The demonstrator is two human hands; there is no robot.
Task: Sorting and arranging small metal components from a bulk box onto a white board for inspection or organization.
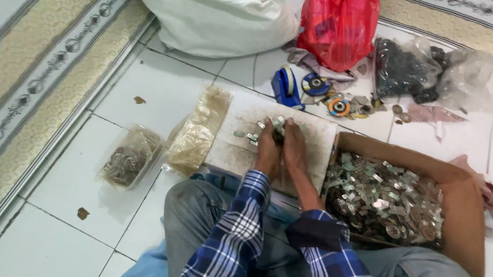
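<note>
Head view: left hand [268,150] and right hand [295,148] pinch small metal pieces [275,125] together on white slab [313,140]; best kept low, pile centred, cardboard box [465,204] just right.

Both hands, left hand [268,150] and right hand [295,150], sit close together on the white board [240,138], hemmed on the right by the wall of the cardboard box [465,204] full of small metal pieces [383,199], which touches the board's right edge. Far of the board, the tape dispenser [287,86], round discs [324,95], red bag [339,23], white sack [211,6] and clear bags of dark parts [430,72] crowd the tiles. To the left, past the crumpled plastic wrap [198,130] and a small clear bag [128,159], bare floor tiles [59,235] leave open room up to the carpet [15,71].
</note>
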